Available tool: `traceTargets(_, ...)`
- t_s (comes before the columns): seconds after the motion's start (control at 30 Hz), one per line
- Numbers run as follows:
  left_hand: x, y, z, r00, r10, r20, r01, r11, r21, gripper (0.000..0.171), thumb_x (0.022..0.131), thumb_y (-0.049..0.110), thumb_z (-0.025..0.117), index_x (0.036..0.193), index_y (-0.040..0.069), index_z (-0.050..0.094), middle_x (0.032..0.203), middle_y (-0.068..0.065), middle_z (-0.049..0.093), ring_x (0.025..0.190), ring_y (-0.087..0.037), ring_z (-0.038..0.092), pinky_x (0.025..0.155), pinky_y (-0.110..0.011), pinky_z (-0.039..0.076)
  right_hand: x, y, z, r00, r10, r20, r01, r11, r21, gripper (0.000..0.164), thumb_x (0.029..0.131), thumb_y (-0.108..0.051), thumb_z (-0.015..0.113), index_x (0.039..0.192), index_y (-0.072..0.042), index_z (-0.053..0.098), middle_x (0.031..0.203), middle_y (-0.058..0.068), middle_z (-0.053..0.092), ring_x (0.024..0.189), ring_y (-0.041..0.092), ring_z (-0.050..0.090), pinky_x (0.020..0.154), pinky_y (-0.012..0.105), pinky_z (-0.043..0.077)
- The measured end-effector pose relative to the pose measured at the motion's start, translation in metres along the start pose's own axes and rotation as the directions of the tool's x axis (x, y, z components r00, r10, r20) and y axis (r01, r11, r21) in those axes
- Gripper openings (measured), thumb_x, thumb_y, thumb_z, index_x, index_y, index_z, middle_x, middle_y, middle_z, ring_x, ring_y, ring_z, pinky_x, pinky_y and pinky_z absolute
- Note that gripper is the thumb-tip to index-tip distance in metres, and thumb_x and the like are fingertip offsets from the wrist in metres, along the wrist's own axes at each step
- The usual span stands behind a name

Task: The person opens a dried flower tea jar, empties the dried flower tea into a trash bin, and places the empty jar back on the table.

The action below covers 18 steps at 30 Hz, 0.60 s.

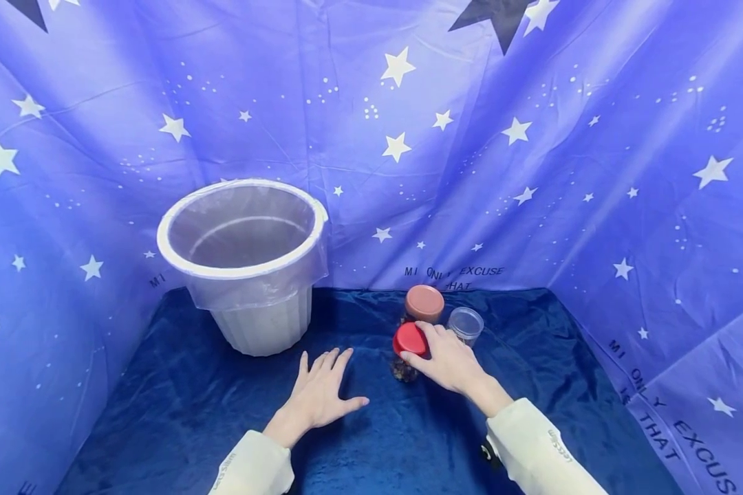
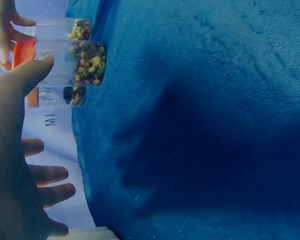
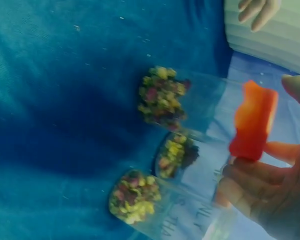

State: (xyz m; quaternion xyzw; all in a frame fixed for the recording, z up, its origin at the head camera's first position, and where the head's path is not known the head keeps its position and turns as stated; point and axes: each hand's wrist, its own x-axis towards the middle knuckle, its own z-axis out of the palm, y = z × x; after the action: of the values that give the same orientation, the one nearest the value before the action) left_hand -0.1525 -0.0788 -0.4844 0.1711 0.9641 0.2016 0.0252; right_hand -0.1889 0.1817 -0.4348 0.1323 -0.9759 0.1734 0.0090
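My right hand [image 1: 455, 357] holds the red lid [image 1: 410, 338] of a clear jar, thumb at its near side and fingers at its far side. Small dried pieces in yellow, green and dark red fill the jar's bottom [image 3: 162, 97]. Behind it stands a jar with an orange-pink lid [image 1: 424, 301], partly hidden. A third jar with a clear lid [image 1: 466, 323] is to the right, next to my knuckles. My left hand [image 1: 318, 392] hovers palm down over the cloth with its fingers spread, left of the jars and touching none.
A white bin [image 1: 263, 323] with a clear plastic liner over its rim stands at the back left. Dark blue velvety cloth [image 1: 179, 412] covers the table. A purple curtain [image 1: 359, 137] with stars encloses the back and both sides.
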Motion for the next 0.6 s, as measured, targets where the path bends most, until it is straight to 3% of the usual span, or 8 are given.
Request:
traceTargets(0.27, 0.001, -0.001, -0.005, 0.999, -0.012, -0.045, 0.010, 0.999, -0.049, 0.093, 0.081, 0.069, 0.062, 0.151, 0.013, 0.037, 0.151, -0.018, 0.046, 0.142, -0.035, 0.041, 0.114, -0.071, 0.016, -0.003, -0.001, 0.025, 0.993, -0.048, -0.111, 0.053, 0.998, 0.045, 0.076, 0.082, -0.034, 0.078, 0.144, -0.008, 0.043, 0.126, 0.018, 0.059, 0.112, 0.034, 0.061, 0.090, 0.053, 0.052)
traceTargets(0.43, 0.002, -0.002, -0.011, 0.998, -0.024, -0.058, 0.020, 0.998, -0.065, 0.093, 0.081, 0.069, 0.061, 0.152, 0.014, 0.036, 0.152, -0.017, 0.045, 0.143, -0.034, 0.040, 0.115, -0.071, 0.015, 0.000, -0.003, 0.039, 0.982, -0.034, -0.183, 0.064, 0.984, 0.165, 0.080, 0.080, -0.026, 0.081, 0.145, -0.003, 0.040, 0.128, 0.021, 0.056, 0.115, 0.036, 0.058, 0.095, 0.053, 0.049)
traceTargets(0.6, 0.001, -0.004, -0.013, 0.998, -0.040, -0.040, 0.035, 0.994, -0.106, 0.093, 0.082, 0.067, 0.062, 0.152, 0.013, 0.035, 0.153, -0.017, 0.043, 0.144, -0.034, 0.038, 0.115, -0.071, 0.015, 0.005, -0.003, 0.048, 0.979, 0.047, -0.201, 0.020, 0.948, 0.319, 0.083, 0.076, -0.023, 0.084, 0.141, 0.000, 0.039, 0.127, 0.022, 0.052, 0.116, 0.035, 0.056, 0.098, 0.052, 0.047)
